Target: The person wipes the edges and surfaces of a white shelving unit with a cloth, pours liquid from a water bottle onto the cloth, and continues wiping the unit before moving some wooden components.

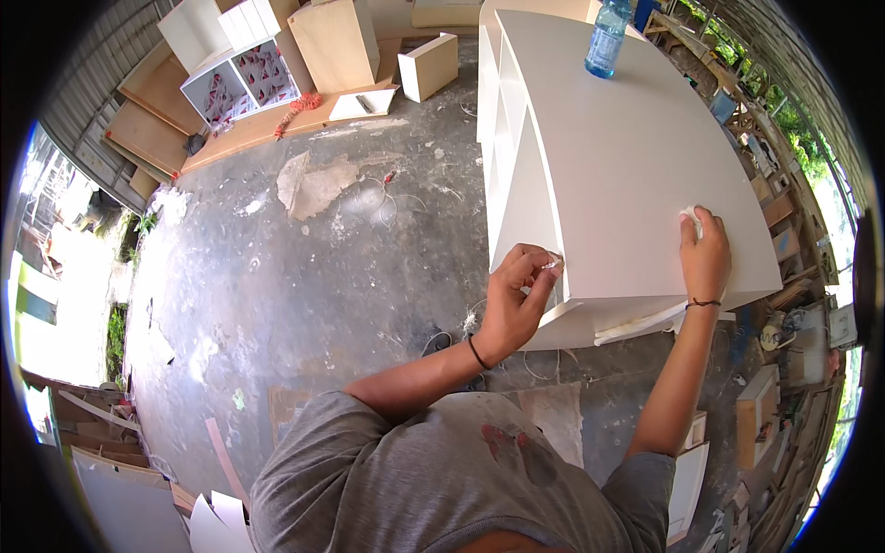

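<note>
A long white cabinet [636, 184] with open compartments along its left side stands in front of me. At its near left corner my left hand [524, 288] pinches a small crumpled white piece [554, 262], too small to name, against or close to the edge. My right hand [705, 251] rests on the cabinet's top toward the right, its fingers closed around a white wad [690, 214] that looks like cloth or tissue. Much of the wad is hidden by the fingers. Farther back on the same top stands a blue-tinted plastic bottle [606, 41].
White box units [241, 81] and a plywood box [334, 48] stand at the far left, beside a small drawer-like box [428, 67]. Wood scraps and boards [779, 221] line the right side. White sheets [219, 521] lie at lower left on the stained concrete floor [277, 276].
</note>
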Tool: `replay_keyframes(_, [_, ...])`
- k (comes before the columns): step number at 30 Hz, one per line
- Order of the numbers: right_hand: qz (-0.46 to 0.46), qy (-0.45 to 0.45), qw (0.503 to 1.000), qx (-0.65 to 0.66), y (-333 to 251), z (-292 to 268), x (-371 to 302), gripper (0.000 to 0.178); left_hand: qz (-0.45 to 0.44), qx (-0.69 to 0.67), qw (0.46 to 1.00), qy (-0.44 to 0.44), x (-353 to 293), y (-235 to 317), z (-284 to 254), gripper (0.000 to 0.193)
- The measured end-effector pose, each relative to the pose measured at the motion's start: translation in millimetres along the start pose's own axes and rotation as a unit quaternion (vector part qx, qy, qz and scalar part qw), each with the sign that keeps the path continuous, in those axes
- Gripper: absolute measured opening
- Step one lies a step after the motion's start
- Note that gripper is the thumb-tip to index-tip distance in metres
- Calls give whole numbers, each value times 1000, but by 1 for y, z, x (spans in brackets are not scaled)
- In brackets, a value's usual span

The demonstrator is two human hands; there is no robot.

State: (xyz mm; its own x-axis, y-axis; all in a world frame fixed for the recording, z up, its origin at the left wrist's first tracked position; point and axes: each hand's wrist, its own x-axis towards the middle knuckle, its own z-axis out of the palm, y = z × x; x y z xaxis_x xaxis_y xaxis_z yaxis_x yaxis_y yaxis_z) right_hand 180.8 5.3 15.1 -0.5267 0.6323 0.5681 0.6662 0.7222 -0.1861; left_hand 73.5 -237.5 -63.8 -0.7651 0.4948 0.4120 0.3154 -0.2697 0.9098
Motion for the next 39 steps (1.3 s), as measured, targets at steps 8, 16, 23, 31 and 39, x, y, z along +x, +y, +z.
replay_keyframes(8, [-4,-1,1000,-3,6,2,0,27,19,-19,999,35,-9,-1,11,5])
replay_keyframes(16, [-8,7,1000,18,7,4,0,26,48,-22,996,65,1,-7,16,7])
replay_keyframes(23, [-3,-9,1000,1,1,0,0,26,41,-21,995,84,-2,-10,20,6])
replay_keyframes(31, [-12,-1,1000,12,6,4,0,26,18,-67,996,63,-18,0,24,4])
replay_keyframes(39, [-16,4,1000,10,5,2,0,25,79,-45,995,47,-20,4,21,12])
